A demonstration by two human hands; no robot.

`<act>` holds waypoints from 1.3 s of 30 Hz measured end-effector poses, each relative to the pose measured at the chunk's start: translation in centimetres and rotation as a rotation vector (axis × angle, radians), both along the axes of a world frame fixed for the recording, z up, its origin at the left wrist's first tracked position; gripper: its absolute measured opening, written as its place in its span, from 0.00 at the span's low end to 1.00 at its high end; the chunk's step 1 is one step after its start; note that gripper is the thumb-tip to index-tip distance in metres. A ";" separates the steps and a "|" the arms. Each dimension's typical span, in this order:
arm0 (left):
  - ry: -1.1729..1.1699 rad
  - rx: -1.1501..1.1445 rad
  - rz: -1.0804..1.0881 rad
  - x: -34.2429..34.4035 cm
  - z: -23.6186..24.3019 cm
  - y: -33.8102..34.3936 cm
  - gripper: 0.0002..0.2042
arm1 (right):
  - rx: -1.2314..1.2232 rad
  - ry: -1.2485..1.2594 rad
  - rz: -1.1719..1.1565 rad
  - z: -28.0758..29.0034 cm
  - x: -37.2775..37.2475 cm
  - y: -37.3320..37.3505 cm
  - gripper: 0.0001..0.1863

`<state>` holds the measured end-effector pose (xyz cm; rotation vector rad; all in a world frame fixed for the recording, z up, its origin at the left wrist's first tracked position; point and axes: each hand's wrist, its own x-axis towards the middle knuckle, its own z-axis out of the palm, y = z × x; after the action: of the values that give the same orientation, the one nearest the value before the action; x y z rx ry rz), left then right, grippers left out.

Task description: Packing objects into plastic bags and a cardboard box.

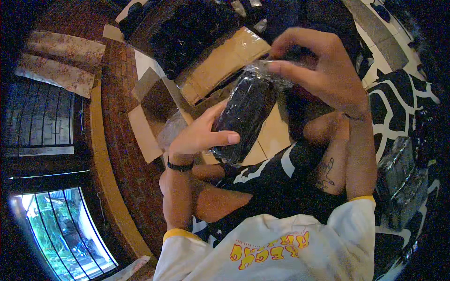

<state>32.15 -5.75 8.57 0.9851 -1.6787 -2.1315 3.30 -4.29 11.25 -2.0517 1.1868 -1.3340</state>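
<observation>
A black folded item in a clear plastic bag (246,112) is held up between both hands, tilted. My left hand (201,133) grips its lower end, thumb across the front. My right hand (321,65) pinches the crinkled open top of the plastic bag. Below are my bent knees and black-and-white patterned shorts (276,168).
A flattened brown cardboard box (220,65) lies on the floor ahead, with a pile of black items (187,28) beyond it. More clear-bagged dark packs (398,178) lie at my right. A brick wall (122,117) and a window (65,229) are on the left.
</observation>
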 end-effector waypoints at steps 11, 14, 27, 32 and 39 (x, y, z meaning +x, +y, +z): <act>0.164 -0.161 0.404 1.4 -1.0 -2.5 0.31 | 0.257 -0.209 -0.396 2.3 -2.3 0.1 0.15; 0.316 -0.147 0.505 2.0 -0.3 -2.6 0.26 | 0.301 -0.243 -0.428 3.4 -1.8 0.3 0.15; 0.345 -0.317 0.751 3.5 -0.4 -2.9 0.22 | 0.310 -0.693 -0.029 1.0 -2.4 -0.1 0.12; 0.371 -0.335 0.752 3.1 -0.3 -2.6 0.22 | 0.159 0.045 -0.288 -2.3 1.2 -1.4 0.22; 0.456 -0.211 0.707 3.5 0.1 -3.2 0.17 | 0.296 -0.128 -0.219 -4.4 1.6 -3.0 0.20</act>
<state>35.67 -8.91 8.68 0.7882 -1.0855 -1.5210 4.92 -7.25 6.89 -1.6446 1.4847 -1.2750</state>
